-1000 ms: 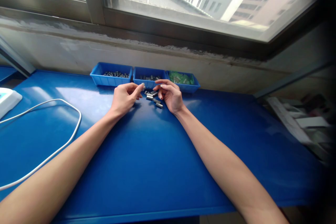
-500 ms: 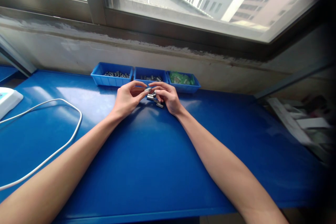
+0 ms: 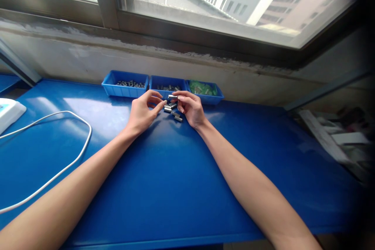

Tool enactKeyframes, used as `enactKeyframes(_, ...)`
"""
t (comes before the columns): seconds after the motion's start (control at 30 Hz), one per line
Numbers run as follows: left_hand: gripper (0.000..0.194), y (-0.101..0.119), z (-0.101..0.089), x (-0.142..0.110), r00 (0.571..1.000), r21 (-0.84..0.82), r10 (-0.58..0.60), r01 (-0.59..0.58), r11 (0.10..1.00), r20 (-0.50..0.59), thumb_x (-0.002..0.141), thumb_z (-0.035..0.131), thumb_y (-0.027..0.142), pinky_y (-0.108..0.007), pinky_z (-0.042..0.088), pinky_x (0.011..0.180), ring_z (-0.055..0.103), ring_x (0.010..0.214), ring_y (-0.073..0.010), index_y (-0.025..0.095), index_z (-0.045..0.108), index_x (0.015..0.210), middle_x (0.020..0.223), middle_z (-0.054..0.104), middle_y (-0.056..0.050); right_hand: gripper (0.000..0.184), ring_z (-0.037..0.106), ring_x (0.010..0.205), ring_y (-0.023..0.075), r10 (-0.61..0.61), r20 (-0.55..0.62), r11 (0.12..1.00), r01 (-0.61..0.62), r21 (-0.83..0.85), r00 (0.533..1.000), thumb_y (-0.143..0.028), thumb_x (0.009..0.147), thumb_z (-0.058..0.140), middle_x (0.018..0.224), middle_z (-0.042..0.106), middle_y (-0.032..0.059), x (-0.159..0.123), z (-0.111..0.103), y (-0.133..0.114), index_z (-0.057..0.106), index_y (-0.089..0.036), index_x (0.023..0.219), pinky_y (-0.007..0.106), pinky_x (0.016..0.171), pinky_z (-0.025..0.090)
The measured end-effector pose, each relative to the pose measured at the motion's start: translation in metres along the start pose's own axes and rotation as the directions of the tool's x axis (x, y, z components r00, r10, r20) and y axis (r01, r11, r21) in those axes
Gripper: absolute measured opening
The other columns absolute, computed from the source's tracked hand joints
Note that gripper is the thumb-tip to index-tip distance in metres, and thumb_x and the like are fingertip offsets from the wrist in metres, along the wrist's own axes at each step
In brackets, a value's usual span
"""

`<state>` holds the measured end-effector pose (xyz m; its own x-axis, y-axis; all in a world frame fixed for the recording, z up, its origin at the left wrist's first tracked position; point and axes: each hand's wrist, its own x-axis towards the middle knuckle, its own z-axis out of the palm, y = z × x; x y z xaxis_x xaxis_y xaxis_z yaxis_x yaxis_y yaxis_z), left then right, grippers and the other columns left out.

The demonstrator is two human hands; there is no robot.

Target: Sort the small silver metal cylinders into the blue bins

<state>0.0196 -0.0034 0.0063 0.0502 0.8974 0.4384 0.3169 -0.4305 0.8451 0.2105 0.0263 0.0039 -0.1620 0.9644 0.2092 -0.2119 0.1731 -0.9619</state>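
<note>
My right hand (image 3: 191, 108) pinches a small silver metal part (image 3: 172, 96) between thumb and fingertips, just above a little pile of the same metal parts (image 3: 173, 111) on the blue table (image 3: 175, 179). Next to the pile on its left is my left hand (image 3: 143, 111), fingers curled and slightly apart, with nothing in them. Its index fingertip is close to the pile. Both hands are right in front of the middle blue tray (image 3: 166, 83).
Three shallow blue trays stand along the wall: the left tray (image 3: 124, 89) and the middle one hold small metal parts, the right tray (image 3: 205, 97) green pieces. A white cable (image 3: 76, 156) loops at the left beside a white device (image 3: 8, 111). Cluttered items lie at far right.
My hands met over the pile, and the small metal part went from my left fingertips to my right. The left hand's fingers have since drawn back a little.
</note>
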Motion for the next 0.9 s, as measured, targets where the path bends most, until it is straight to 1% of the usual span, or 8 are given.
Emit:
enactKeyframes(0.07,0.023,0.0,0.0,-0.001,0.993,0.139,0.106,-0.112,0.984,0.049,0.091,0.066,0.041,-0.033,0.055,0.082,0.071,0.088,-0.0216,0.019,0.069,0.099,0.094,0.076,-0.007,0.028,0.042,0.05,0.0096,-0.006,-0.042,0.998,0.008,0.055,0.999,-0.031,0.075,0.063,0.086,0.075,0.0052,0.0,-0.001,-0.002,0.074,-0.019,0.098,0.026,0.046,0.027)
enactKeyframes(0.1,0.022,-0.001,0.0,-0.002,0.979,0.201,0.171,-0.19,0.961,0.109,0.093,0.063,0.038,-0.036,0.054,0.088,0.069,0.094,-0.0229,0.019,0.071,0.101,0.099,0.076,-0.008,0.03,0.041,0.05,0.0093,-0.004,-0.058,0.997,0.008,0.079,0.998,-0.032,0.075,0.062,0.091,0.076,0.0056,0.0,-0.002,-0.003,0.073,-0.02,0.101,0.026,0.046,0.028)
enactKeyframes(0.2,0.026,-0.006,0.001,-0.004,0.88,0.274,0.32,-0.424,0.863,0.352,0.096,0.059,0.032,-0.045,0.046,0.107,0.058,0.121,-0.0276,0.022,0.072,0.115,0.127,0.07,-0.01,0.04,0.041,0.05,0.0088,0.017,-0.083,0.993,-0.008,0.116,0.996,-0.034,0.076,0.058,0.112,0.075,0.0067,0.0,-0.003,-0.007,0.069,-0.023,0.113,0.027,0.046,0.028)
enactKeyframes(0.27,0.03,-0.01,0.002,-0.004,0.812,0.275,0.35,-0.509,0.815,0.466,0.096,0.058,0.03,-0.048,0.043,0.111,0.052,0.13,-0.0291,0.024,0.071,0.122,0.137,0.065,-0.009,0.045,0.043,0.052,0.0089,0.032,-0.087,0.993,-0.021,0.118,0.996,-0.034,0.075,0.057,0.123,0.072,0.0071,-0.001,-0.003,-0.009,0.066,-0.024,0.118,0.027,0.045,0.027)
enactKeyframes(0.37,0.03,-0.013,0.002,-0.004,0.772,0.276,0.366,-0.556,0.784,0.519,0.097,0.057,0.029,-0.045,0.045,0.109,0.055,0.126,-0.0273,0.026,0.072,0.123,0.131,0.069,-0.008,0.049,0.045,0.054,0.0087,0.043,-0.069,0.993,-0.035,0.115,0.997,-0.033,0.074,0.058,0.13,0.069,0.0074,-0.002,-0.001,-0.01,0.065,-0.024,0.122,0.027,0.045,0.027)
enactKeyframes(0.53,0.022,-0.012,-0.001,-0.001,0.769,0.288,0.361,-0.561,0.776,0.527,0.098,0.055,0.027,-0.037,0.05,0.097,0.064,0.109,-0.0245,0.022,0.075,0.108,0.112,0.074,-0.009,0.044,0.048,0.054,0.009,0.052,-0.044,0.985,-0.044,0.168,0.998,-0.031,0.074,0.059,0.118,0.074,0.0088,-0.001,-0.001,-0.007,0.067,-0.02,0.116,0.026,0.046,0.031)
enactKeyframes(0.7,0.023,-0.016,-0.003,-0.001,0.834,0.33,0.3,-0.476,0.815,0.463,0.098,0.053,0.023,-0.034,0.052,0.089,0.067,0.098,-0.023,0.019,0.074,0.106,0.109,0.073,-0.01,0.039,0.048,0.054,0.0105,0.058,-0.036,0.988,-0.052,0.147,0.998,-0.032,0.075,0.059,0.107,0.075,0.0081,-0.001,-0.003,-0.005,0.068,-0.019,0.111,0.027,0.049,0.036)
enactKeyframes(0.9,0.027,-0.018,-0.006,0.0,0.879,0.361,0.242,-0.401,0.842,0.411,0.097,0.053,0.023,-0.036,0.053,0.09,0.068,0.099,-0.0239,0.02,0.073,0.113,0.108,0.073,-0.01,0.037,0.048,0.056,0.0122,0.068,-0.037,0.99,-0.063,0.127,0.997,-0.033,0.074,0.059,0.102,0.075,0.0073,-0.001,-0.002,-0.007,0.069,-0.02,0.107,0.029,0.051,0.04)
